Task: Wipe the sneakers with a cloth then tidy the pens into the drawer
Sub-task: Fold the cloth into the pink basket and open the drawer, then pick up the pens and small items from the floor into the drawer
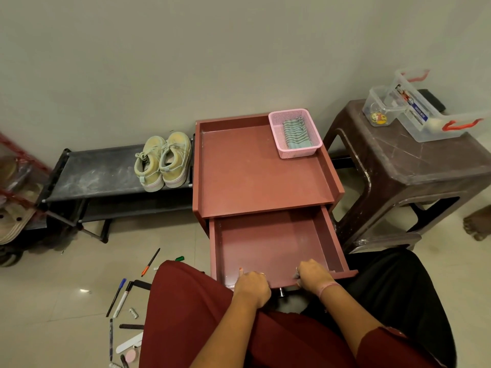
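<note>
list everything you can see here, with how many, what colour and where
sneakers: two, pale yellow-green, on black shoe rack
cabinet: one, reddish-brown, against wall
drawer: one, reddish-brown, pulled open
basket: one, pink, cabinet top, back right corner
cloth: one, grey-green striped, in basket
pens and markers: several, mixed colours, scattered on floor at left
stool: one, brown, right of cabinet
clear boxes: two, on stool
left hand: grips drawer front
right hand: grips drawer front
</note>
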